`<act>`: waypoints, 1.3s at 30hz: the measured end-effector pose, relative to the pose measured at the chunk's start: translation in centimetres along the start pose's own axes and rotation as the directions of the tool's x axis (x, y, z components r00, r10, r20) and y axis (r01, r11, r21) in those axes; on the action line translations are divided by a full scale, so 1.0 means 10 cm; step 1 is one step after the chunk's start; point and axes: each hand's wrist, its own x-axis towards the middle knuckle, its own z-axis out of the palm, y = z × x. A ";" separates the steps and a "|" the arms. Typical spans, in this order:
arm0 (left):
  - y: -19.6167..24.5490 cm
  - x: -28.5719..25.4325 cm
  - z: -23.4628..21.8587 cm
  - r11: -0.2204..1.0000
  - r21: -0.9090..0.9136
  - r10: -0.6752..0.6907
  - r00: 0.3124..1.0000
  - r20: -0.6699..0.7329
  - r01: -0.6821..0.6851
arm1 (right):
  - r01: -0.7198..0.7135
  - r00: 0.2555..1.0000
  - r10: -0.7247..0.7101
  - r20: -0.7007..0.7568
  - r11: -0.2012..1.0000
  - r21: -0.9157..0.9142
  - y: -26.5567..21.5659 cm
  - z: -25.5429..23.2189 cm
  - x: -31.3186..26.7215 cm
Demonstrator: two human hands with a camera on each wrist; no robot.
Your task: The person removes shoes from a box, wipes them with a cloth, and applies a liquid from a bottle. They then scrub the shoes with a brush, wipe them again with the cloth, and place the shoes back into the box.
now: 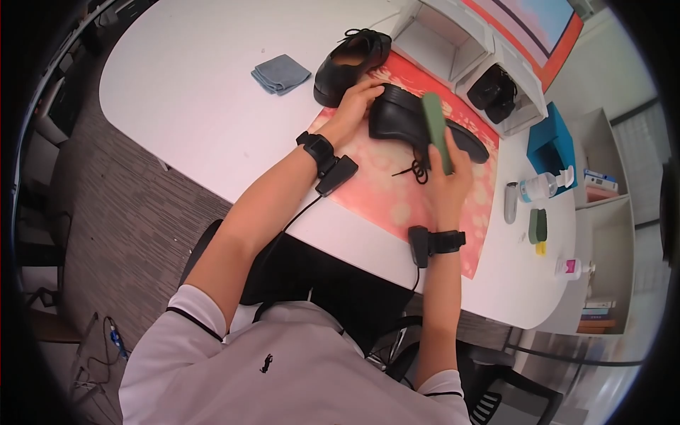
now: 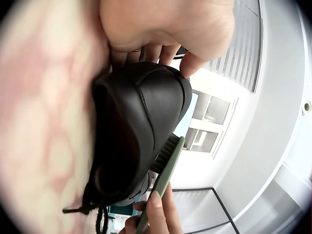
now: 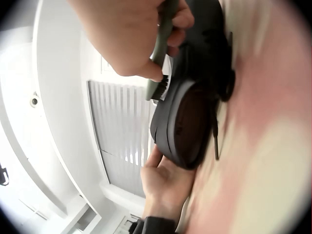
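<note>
A black lace-up shoe (image 1: 397, 117) lies on its side on the red and cream patterned mat (image 1: 386, 198), its laces hanging toward the person. The left hand (image 1: 354, 112) grips its heel; in the left wrist view the fingers go behind the heel and the thumb (image 2: 191, 64) is at its side. In the right hand (image 1: 450, 180) is a green-handled brush (image 1: 435, 127), held between thumb and fingers. Dark bristles (image 2: 165, 153) meet the shoe's side in the left wrist view. From the right wrist, the brush head (image 3: 158, 89) appears close against the shoe's upper (image 3: 168, 114).
Another black shoe (image 1: 350, 65) stands at the mat's far left corner, near a folded grey cloth (image 1: 281, 74). White boxes (image 1: 443, 39) line the back, one holding black shoes (image 1: 494, 93). To the right are a blue box (image 1: 556, 142), pump bottle (image 1: 540, 187) and second green brush (image 1: 538, 227).
</note>
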 end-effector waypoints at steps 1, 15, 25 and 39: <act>0.02 -0.02 0.01 1.000 -0.004 -0.007 1.000 -0.002 0.007 | 0.000 0.998 -0.003 0.056 0.998 0.059 -0.07 0.04 -0.02; 0.08 -0.09 0.11 0.988 0.091 0.124 0.991 0.057 -0.128 | -0.039 0.996 0.035 0.082 0.998 0.055 0.06 -0.09 -0.05; 0.12 -0.11 0.09 0.996 0.052 0.074 0.995 0.060 -0.078 | -0.310 0.950 0.308 0.048 0.949 0.046 0.28 -0.33 0.05; 0.10 -0.10 0.12 0.990 0.067 0.123 0.992 0.021 -0.124 | -0.306 0.952 0.306 -0.032 0.952 0.005 0.34 -0.35 0.04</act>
